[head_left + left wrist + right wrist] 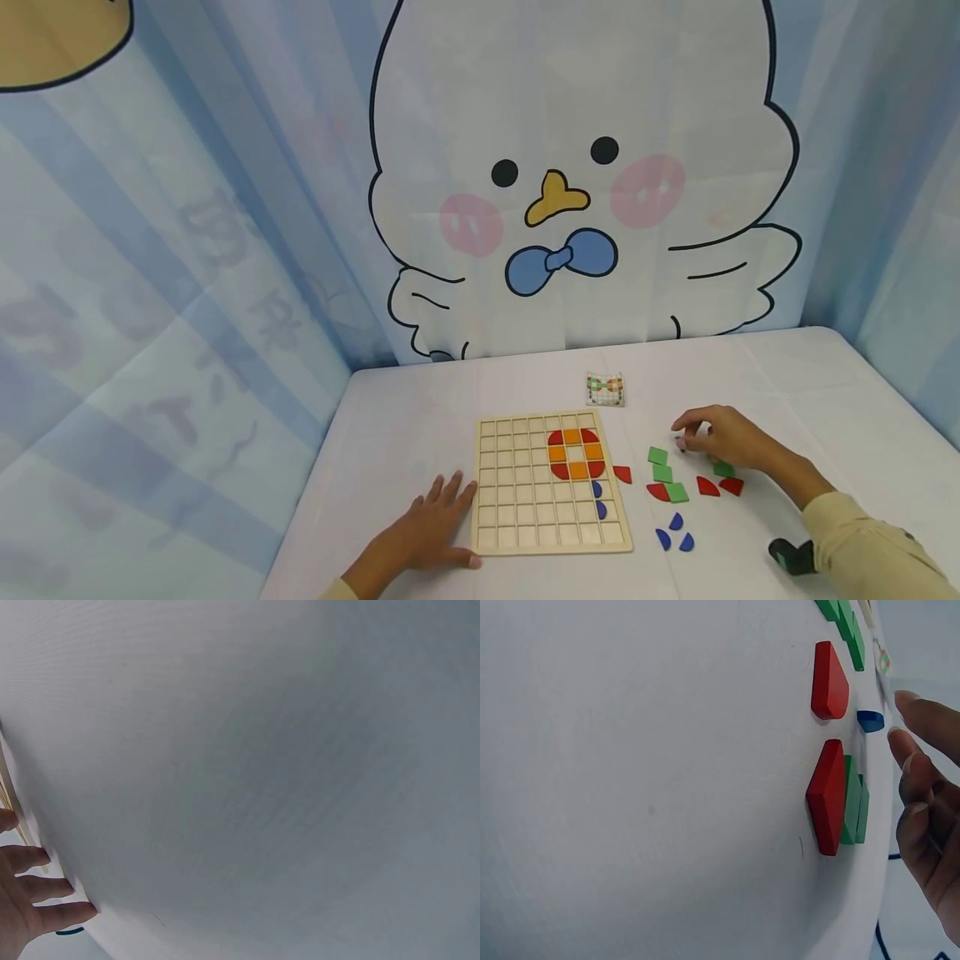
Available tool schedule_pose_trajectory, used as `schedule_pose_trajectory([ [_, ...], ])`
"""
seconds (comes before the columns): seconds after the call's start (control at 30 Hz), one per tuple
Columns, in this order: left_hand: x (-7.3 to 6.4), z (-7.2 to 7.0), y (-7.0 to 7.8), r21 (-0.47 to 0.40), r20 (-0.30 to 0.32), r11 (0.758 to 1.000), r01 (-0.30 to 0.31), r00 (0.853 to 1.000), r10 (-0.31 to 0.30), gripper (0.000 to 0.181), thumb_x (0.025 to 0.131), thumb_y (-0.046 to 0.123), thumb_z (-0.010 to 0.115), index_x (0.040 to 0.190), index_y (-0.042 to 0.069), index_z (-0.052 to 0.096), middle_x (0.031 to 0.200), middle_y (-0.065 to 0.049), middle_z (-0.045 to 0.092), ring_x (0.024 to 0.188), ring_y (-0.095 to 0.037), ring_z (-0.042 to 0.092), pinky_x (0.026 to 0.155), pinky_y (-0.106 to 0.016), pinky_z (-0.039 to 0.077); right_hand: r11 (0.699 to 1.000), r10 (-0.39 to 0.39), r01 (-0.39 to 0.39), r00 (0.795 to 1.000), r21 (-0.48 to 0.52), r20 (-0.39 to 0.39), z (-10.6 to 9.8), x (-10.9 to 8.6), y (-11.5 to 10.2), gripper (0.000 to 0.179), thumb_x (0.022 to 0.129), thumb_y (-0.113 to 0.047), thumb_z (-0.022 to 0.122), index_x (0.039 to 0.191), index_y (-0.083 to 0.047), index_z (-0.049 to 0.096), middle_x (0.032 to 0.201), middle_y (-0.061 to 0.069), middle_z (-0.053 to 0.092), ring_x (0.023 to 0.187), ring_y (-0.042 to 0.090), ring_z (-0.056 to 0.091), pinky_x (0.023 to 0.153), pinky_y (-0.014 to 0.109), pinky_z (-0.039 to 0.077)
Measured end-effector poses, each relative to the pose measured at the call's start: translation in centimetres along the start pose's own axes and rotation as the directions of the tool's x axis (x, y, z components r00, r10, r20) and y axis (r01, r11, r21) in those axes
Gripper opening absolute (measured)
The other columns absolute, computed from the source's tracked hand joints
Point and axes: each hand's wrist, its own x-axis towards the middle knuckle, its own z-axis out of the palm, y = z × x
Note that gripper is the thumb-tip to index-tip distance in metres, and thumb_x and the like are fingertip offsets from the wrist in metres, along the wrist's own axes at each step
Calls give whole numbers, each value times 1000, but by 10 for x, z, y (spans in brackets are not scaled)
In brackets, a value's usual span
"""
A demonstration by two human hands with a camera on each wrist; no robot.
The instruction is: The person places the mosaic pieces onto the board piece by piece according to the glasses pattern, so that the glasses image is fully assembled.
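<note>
My left hand [433, 527] lies spread on the table, its fingertips at the left edge of a wooden grid board [517, 492]; part of that hand shows in the left wrist view. On the board, red quarter-round tiles [560, 471] and orange squares [577, 470] form a ring, with two blue half-round tiles [602, 509] below it. My right hand [726, 435] hovers right of the board, thumb and fingers bent and parted. Close by its fingertips in the right wrist view sits a blue piece [870, 721]. Green squares [662, 473] and red tiles [827, 799] lie near this hand.
A small pattern card [605, 389] lies behind the board. Three blue half-round tiles [663, 539] are on the table toward the front. A dark object [791, 556] lies by the right sleeve. Printed curtains [562, 317] stand around the table.
</note>
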Motion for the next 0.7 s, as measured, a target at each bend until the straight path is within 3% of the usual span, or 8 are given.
schedule_pose_trajectory([
  [0.7,0,1,-1,2,-20,1000,-19,1000,19,110,75,78,64,161,21,25,167,-16,19,151,-46,21,110,-67,34,1000,3,-2,999,-31,43,-1,1,15,24,89,-9,71,113,-6,71,85,1,57,61,13,51,53,22,47],
])
